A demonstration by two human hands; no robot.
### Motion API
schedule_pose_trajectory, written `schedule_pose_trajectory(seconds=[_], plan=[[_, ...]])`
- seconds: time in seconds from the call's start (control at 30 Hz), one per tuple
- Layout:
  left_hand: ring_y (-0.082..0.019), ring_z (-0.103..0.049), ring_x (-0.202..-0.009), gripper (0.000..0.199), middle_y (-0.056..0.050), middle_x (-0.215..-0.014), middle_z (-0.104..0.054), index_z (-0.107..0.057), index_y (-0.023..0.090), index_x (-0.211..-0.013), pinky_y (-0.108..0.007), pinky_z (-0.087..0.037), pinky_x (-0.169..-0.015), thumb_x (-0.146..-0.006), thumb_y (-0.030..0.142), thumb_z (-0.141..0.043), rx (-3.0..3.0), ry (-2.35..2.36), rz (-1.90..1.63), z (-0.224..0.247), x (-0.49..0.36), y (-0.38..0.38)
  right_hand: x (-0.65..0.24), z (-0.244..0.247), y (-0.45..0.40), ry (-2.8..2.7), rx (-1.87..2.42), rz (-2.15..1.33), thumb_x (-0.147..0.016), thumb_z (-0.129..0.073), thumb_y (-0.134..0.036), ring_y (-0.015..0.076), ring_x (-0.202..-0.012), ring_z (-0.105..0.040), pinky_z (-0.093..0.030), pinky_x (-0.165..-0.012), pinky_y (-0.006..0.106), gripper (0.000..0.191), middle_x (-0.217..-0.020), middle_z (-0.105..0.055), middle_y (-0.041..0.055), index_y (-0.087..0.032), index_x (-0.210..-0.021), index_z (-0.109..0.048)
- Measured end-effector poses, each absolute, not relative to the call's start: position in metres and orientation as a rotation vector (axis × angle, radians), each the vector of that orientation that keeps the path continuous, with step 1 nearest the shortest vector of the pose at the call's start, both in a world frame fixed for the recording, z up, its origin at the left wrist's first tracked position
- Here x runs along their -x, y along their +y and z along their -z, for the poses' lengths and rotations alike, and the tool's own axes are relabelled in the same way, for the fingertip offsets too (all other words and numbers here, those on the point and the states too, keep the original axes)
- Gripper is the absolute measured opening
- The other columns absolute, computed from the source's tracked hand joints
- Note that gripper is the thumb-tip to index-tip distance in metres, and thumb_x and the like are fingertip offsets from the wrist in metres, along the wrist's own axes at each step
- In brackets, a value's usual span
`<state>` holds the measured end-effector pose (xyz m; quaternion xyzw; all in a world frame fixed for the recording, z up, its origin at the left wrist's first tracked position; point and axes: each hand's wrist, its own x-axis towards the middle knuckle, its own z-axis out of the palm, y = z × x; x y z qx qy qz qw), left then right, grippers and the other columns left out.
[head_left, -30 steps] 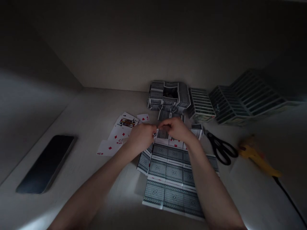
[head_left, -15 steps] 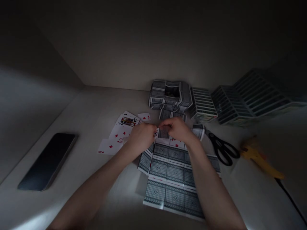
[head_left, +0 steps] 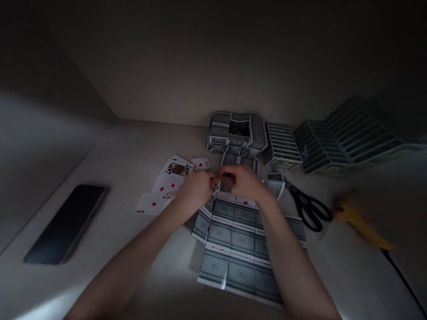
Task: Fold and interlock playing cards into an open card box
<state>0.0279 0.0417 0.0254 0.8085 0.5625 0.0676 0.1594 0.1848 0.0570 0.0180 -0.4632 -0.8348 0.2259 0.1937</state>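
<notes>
My left hand [head_left: 196, 187] is closed in a pinch, with a bit of a playing card showing at its fingertips. My right hand [head_left: 243, 181] has its fingers curled and meets the left fingertips over the same spot; what it pinches is too small to make out. Beneath and in front of the hands lies a panel of joined cards [head_left: 240, 240], patterned backs up, stepped in rows. Loose face-up cards [head_left: 178, 169], among them a jack and diamonds, are spread left of my left hand. A small heart card [head_left: 200, 163] lies just behind it.
A boxy card structure [head_left: 238, 132] with an opening stands against the back wall, stepped card pieces [head_left: 340, 138] to its right. Black scissors [head_left: 310, 209] and a yellow glue gun [head_left: 362, 222] with a cord lie at right. A dark phone [head_left: 66, 224] lies at left.
My right hand has shifted slightly left, its fingers now curled closer to the left fingertips. My left hand has moved very slightly left.
</notes>
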Motion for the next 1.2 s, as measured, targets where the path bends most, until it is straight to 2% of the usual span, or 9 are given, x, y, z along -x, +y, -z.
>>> schedule_pose_trajectory(seconds=[0.17, 0.3, 0.57, 0.83, 1.2], plan=[[-0.017, -0.061, -0.075, 0.028, -0.007, -0.083, -0.067, -0.064, 0.016, -0.085, -0.027, -0.042, -0.068, -0.083, 0.031, -0.040, -2.311, 1.565, -0.156, -0.027, -0.025, 0.041, -0.184, -0.020, 0.057, -2.331, 1.282, -0.649, -0.068, -0.049, -0.007, 0.0123, -0.066, -0.056, -0.036, -0.060, 0.020, 0.019, -0.070, -0.064, 0.0003, -0.018, -0.075, -0.064], [-0.020, -0.062, -0.075, 0.029, -0.009, -0.080, -0.066, -0.063, 0.016, -0.087, -0.028, -0.042, -0.064, -0.084, 0.022, -0.035, -2.349, 1.592, -0.048, -0.025, -0.029, 0.038, -0.186, -0.019, 0.059, -2.318, 1.287, -0.683, -0.069, -0.050, -0.007, 0.0123, -0.067, -0.057, -0.036, -0.061, 0.020, 0.020, -0.070, -0.065, 0.0001, -0.018, -0.076, -0.065], [-0.021, -0.062, -0.074, 0.028, -0.008, -0.078, -0.066, -0.061, 0.020, -0.093, -0.027, -0.041, -0.060, -0.077, 0.013, -0.039, -2.419, 1.609, 0.050, -0.023, -0.030, 0.036, -0.199, -0.012, 0.066, -2.281, 1.425, -0.721, -0.071, -0.055, -0.011, 0.0154, -0.078, -0.061, -0.041, -0.065, 0.023, 0.020, -0.082, -0.069, 0.0010, -0.022, -0.083, -0.068], [-0.021, -0.061, -0.073, 0.027, -0.007, -0.077, -0.065, -0.061, 0.021, -0.090, -0.028, -0.040, -0.058, -0.078, 0.015, -0.038, -2.459, 1.599, 0.085, -0.026, -0.030, 0.037, -0.195, -0.012, 0.064, -2.241, 1.371, -0.719, -0.069, -0.051, -0.005, 0.0135, -0.070, -0.063, -0.042, -0.063, 0.021, 0.027, -0.076, -0.070, -0.0009, -0.022, -0.077, -0.070], [-0.024, -0.062, -0.071, 0.026, -0.008, -0.074, -0.066, -0.062, 0.021, -0.087, -0.030, -0.041, -0.055, -0.075, 0.016, -0.039, -2.505, 1.630, 0.075, -0.022, -0.029, 0.037, -0.190, -0.014, 0.061, -2.282, 1.390, -0.625, -0.070, -0.050, -0.009, 0.0146, -0.069, -0.063, -0.042, -0.060, 0.022, 0.026, -0.077, -0.071, 0.0002, -0.022, -0.078, -0.070]])
